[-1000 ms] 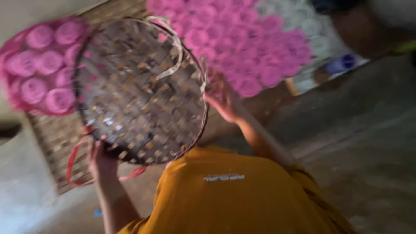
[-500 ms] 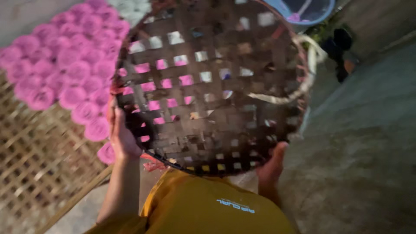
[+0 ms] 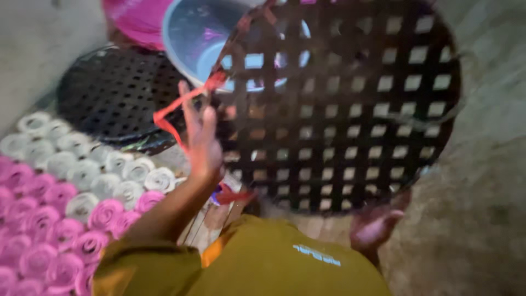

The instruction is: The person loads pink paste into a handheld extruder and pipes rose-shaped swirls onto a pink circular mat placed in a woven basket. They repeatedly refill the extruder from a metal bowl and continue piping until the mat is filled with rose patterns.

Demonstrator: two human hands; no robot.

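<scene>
Dark woven round tray (image 3: 339, 104), tilted, aloft

Dark woven lattice tray (image 3: 339, 104), matt slats, glossy plastic basin (image 3: 192, 38), rough concrete floor (image 3: 482, 219)
</scene>
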